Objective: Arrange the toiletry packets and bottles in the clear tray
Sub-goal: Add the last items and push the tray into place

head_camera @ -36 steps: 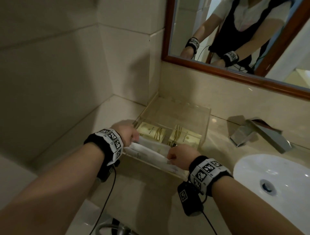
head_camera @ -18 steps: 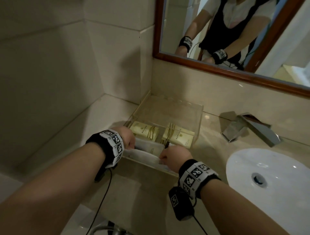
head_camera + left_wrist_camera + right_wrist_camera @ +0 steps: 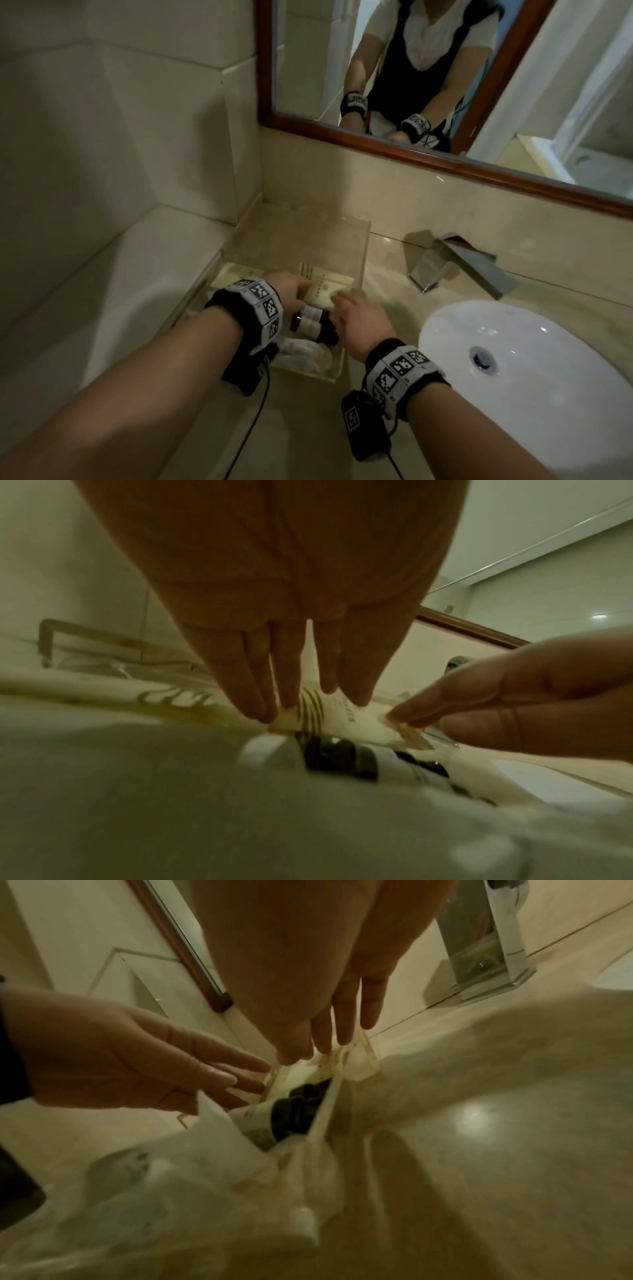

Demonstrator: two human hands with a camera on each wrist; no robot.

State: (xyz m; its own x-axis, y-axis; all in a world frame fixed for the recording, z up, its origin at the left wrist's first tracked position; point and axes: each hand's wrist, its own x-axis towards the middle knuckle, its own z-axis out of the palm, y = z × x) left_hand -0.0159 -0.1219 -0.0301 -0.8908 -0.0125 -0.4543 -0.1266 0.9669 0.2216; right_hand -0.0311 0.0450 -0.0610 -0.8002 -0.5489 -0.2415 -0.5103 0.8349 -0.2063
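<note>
White packets [image 3: 301, 356] are seen at the near end of the tray [image 3: 356, 236], dark bottles [image 3: 313, 323] behind. Farther in, a cream packet [image 3: 320, 291] is pressed flat by the straight fingers of left hand [image 3: 291, 291] and right hand [image 3: 359, 317]; nothing is gripped.

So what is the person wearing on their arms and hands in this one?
Both forearms are bare, with no sleeves reaching them, and the left hand and right hand are ungloved. Each wrist carries a black band faced with white panels printed with square black-and-white markers. A small black box hangs under each wrist, with a thin black cable trailing from it.
</note>
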